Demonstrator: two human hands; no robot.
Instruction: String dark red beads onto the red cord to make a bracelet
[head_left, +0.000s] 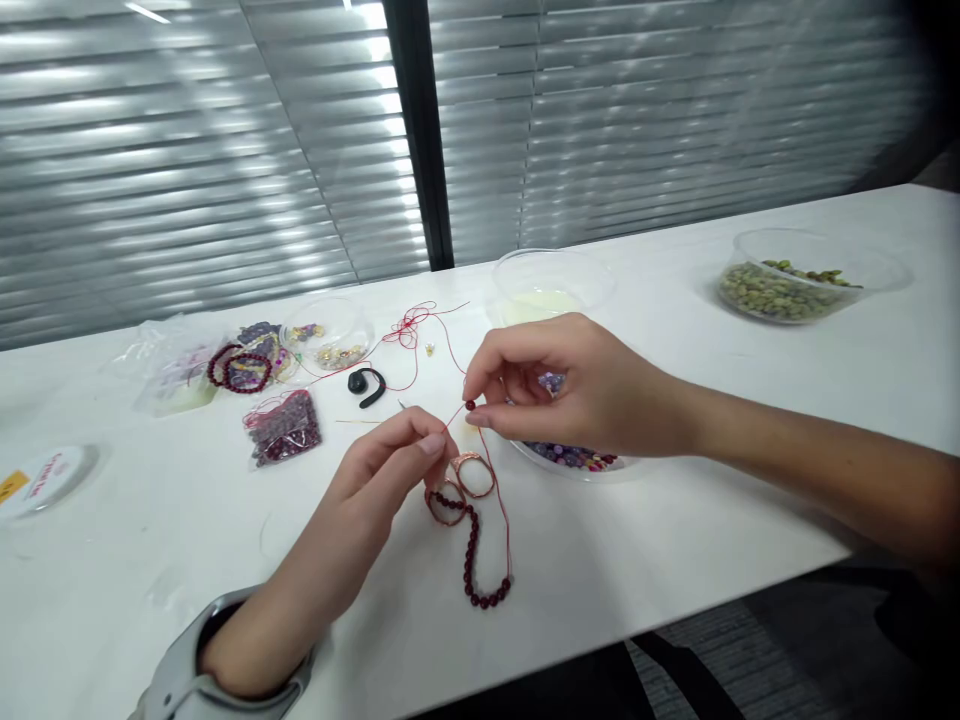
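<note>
The grip of our right hand [581, 385] is clamped on a dark red bead [470, 405] on red thread, just above the strand of dark red beads [472, 548]. The grip of our left hand [382, 480] is pinched together beside that strand, though we cannot make out on what. Two copper-coloured wire rings [491, 478] touch the strand, and beyond it a plastic bowl of purple beads [559, 472] lies partly hidden beneath our right hand.
</note>
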